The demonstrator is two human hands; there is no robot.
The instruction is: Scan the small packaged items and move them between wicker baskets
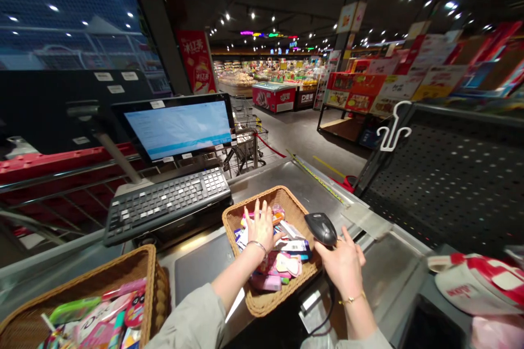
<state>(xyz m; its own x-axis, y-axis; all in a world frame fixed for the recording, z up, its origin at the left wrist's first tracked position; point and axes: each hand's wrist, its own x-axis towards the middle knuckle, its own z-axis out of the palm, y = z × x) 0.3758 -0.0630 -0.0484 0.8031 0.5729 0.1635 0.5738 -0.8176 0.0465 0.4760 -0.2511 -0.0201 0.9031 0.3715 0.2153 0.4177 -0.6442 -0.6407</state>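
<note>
My left hand point(259, 227) reaches into a wicker basket point(286, 196) on the checkout counter, fingers spread flat over several small colourful packets point(286, 262); it rests on them and nothing is clearly gripped. A bracelet sits on that wrist. My right hand point(341, 264) is closed around the handle of a black barcode scanner point(320, 227), held just at the basket's right rim with its head pointing toward the packets.
A second wicker basket point(82, 283) with packets stands at lower left. Keyboard point(167, 202) and screen point(180, 128) sit behind. Steel counter point(311, 185) runs away to the right; black perforated rack point(450, 185) and a red-white bag point(478, 283) on the right. Trolleys point(245, 142) beyond.
</note>
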